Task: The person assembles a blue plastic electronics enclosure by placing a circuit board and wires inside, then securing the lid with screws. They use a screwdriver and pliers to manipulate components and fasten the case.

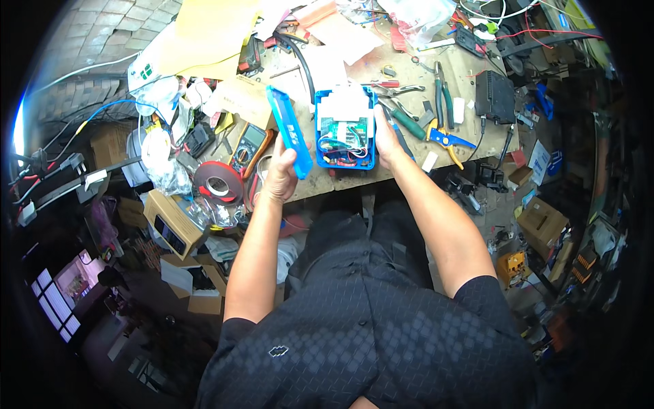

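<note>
My left hand (280, 173) grips a blue plastic cover (289, 129), tilted on edge with its thumb side toward me. Just right of it, my right hand (387, 141) is closed around the right side of an open blue box (373, 126), near the table's front edge. Inside the box sit a white block (344, 108), a green circuit board (339, 128) and several thin wires (344, 143). Cover and box are apart. The right fingers are partly hidden behind the box.
An orange multimeter (249, 144) and a red tape roll (219, 183) lie left on the workbench (409, 65). Green-handled pliers (446, 102), blue-and-yellow pliers (449, 140) and a black power unit (494, 96) lie right. A cardboard box (172, 221) stands below the left edge.
</note>
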Motion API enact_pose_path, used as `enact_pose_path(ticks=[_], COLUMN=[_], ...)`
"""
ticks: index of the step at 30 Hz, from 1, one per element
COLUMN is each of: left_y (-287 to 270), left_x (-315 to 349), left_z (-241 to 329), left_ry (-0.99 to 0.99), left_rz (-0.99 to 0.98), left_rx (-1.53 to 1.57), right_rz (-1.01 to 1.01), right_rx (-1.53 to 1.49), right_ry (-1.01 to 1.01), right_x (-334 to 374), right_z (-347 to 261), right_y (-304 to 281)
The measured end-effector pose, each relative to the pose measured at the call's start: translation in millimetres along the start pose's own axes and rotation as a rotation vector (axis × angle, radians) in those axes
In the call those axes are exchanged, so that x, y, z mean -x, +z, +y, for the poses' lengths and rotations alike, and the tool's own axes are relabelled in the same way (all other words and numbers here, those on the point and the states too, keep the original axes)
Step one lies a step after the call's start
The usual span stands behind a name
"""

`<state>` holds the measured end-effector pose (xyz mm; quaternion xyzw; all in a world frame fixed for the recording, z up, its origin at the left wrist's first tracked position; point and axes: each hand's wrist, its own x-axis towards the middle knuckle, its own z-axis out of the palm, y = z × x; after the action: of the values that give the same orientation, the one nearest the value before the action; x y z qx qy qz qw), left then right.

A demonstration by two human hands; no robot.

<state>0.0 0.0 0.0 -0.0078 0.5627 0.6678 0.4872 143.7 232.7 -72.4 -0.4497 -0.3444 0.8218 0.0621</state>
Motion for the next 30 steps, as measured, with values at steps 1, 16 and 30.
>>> enact_pose_path(ticks=[1, 16, 30], left_y=[-3.2, -31.8, -44.7], left_x=[2.5, 40.5, 64.9], left_z=[5.5, -5.7, -28.2], left_ry=[-0.019, -0.098, -0.175], left_rz=[-0.027, -0.15, -0.125], left_rx=[0.012, 0.399, 0.56], right_rz=[-0.031, 0.032, 0.065], right_rx=[0.037, 0.495, 0.593], right_ry=[-0.027, -0.109, -0.138], right_x=[-0.1, 5.9, 18.6], right_z=[-0.4, -16.0, -22.1], right_y=[-4.1, -6.3, -4.6])
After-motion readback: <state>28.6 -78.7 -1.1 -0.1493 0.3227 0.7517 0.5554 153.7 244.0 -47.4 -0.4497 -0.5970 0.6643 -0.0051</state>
